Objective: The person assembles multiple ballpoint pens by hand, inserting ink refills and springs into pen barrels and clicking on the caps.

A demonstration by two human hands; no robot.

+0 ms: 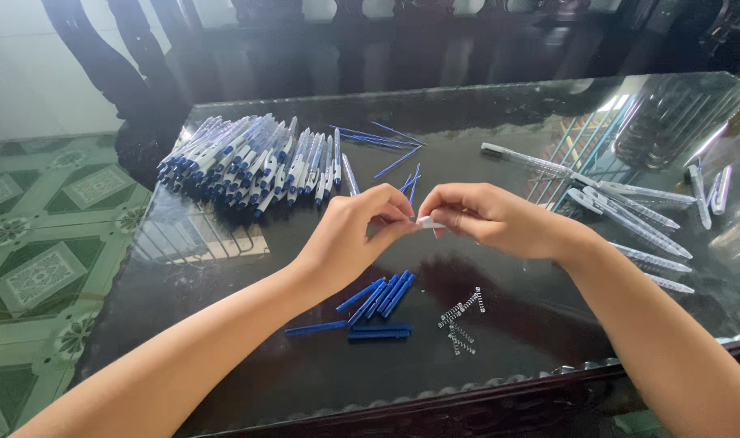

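Observation:
My left hand (355, 231) and my right hand (487, 217) meet above the middle of a dark glass-topped table (248, 357). Together they pinch a small white pen part (429, 221) between their fingertips; a thin blue refill (412, 188) sticks up behind it. Below my hands lie several blue pen pieces (379, 298) and a little cluster of metal springs (461, 318).
A big heap of assembled blue-and-white pens (248, 162) lies at the back left. Loose blue refills (379, 139) lie behind my hands. Clear pen barrels (629, 207) are scattered at the right. Dark wooden chairs (143, 65) stand beyond the table; a patterned tile floor (37, 243) lies left.

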